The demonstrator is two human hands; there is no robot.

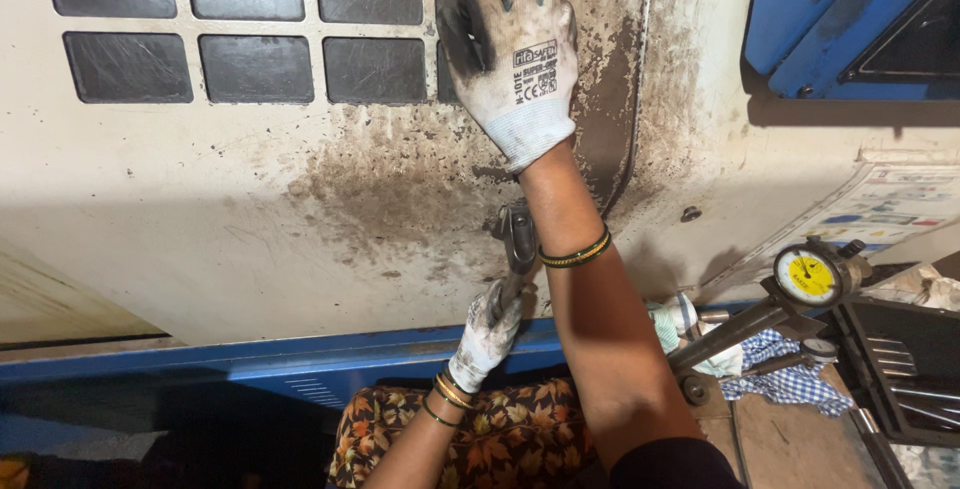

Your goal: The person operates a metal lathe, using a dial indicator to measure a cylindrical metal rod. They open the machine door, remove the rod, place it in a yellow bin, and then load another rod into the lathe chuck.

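My right hand (515, 59), in a dirty white work glove, lies flat against a grimy cream machine panel (200, 199), its fingertips on one of several dark square panes (370, 69). Bangles ring that wrist. Lower down, my left hand (487, 331), also gloved, grips the lower end of a grey metal handle (518, 237) that sticks out of the panel in a patch of dark oily stain. Both forearms rise from the bottom of the view, over a floral-patterned garment (510, 434).
A blue metal ledge (300, 361) runs under the panel. At the right stand a yellow-faced dial gauge (808, 276) on a metal arm, a blue checked cloth (785, 374), a black metal frame (900, 369) and a printed chart (885, 204). A blue housing (830, 9) fills the top right.
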